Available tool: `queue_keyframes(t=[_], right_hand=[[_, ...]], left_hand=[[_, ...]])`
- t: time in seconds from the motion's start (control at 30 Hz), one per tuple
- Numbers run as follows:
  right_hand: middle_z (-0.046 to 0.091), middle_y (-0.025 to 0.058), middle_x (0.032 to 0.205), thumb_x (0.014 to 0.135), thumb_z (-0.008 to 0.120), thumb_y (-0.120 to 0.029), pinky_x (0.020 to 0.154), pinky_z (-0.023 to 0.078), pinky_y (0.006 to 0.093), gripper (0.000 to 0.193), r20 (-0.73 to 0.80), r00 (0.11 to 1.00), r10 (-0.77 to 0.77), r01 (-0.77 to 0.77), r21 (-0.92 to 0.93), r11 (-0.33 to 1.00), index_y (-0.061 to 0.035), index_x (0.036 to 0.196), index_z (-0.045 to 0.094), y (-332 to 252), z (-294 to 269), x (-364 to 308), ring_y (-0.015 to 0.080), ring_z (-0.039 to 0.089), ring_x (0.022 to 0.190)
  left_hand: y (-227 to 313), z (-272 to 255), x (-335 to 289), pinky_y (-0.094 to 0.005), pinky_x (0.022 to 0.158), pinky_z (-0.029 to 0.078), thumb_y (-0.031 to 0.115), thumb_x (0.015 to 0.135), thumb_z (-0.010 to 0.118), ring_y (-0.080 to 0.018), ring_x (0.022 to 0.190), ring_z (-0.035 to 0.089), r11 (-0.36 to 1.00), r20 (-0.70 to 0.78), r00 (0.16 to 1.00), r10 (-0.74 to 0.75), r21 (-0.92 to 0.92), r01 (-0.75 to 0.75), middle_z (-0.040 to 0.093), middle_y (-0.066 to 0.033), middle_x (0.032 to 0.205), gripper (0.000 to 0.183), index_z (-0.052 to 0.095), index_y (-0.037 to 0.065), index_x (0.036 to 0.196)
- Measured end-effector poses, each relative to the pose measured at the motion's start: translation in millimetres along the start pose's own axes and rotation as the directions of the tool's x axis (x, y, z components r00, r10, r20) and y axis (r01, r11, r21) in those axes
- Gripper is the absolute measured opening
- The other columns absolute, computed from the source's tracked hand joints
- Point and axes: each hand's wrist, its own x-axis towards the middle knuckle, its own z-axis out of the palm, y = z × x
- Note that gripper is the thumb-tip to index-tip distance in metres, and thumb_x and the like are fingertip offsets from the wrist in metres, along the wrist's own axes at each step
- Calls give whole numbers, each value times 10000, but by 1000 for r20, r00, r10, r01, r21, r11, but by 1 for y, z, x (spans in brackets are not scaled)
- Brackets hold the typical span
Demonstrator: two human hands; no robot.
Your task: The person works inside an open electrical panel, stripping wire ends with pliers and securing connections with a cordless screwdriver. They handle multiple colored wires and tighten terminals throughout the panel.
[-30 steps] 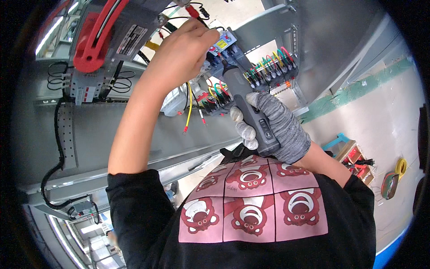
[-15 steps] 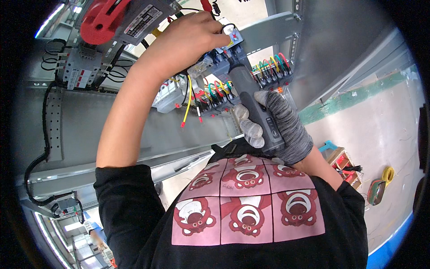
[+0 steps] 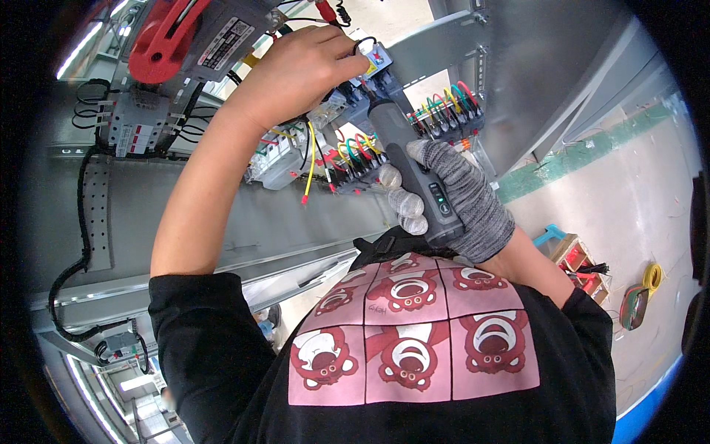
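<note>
Here, the gloved right hand (image 3: 473, 198) wraps firmly round a dark power screwdriver (image 3: 405, 154), its tip at a blue-and-grey electrical component (image 3: 379, 59); the bare left hand (image 3: 314, 68) curls there, its grip unclear. Beside the screwdriver sits a wired terminal row (image 3: 452, 118).

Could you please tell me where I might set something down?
Bare: floor between the green strip and wooden box; grey panel below the dangling yellow wire, slope unclear. Crowded: wires and terminal blocks around the left hand.
</note>
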Motion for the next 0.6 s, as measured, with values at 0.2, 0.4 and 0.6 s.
queue_keyframes(t=[0.2, 0.4, 0.6], right_hand=[[587, 67, 737, 922, 549, -331, 423, 473, 225, 358, 20, 1000, 21, -20, -6, 1000, 25, 953, 559, -3, -4, 3, 121, 563, 516], [598, 64, 723, 937, 530, -326, 459, 514, 260, 308, -31, 999, 16, -15, 25, 1000, -22, 934, 582, -5, 2, 2, 141, 592, 560], [596, 67, 777, 892, 604, -315, 438, 498, 230, 363, -14, 1000, 13, -12, 28, 1000, 21, 1014, 537, -6, 3, 1, 130, 580, 538]], left_hand=[[-5, 6, -1, -397, 704, 491, 45, 744, 635, -289, 848, 585, 995, -60, 998, 32, -94, -38, 561, -95, 840, 211, 575, 37, 946], [-6, 3, -2, -402, 731, 490, 35, 751, 632, -296, 862, 587, 992, -36, 999, 23, -121, -27, 573, -102, 854, 223, 577, 26, 967], [-8, 5, -1, -403, 747, 490, 30, 767, 618, -305, 874, 589, 990, -33, 999, 33, -135, -37, 585, -114, 879, 236, 583, 14, 1000]])
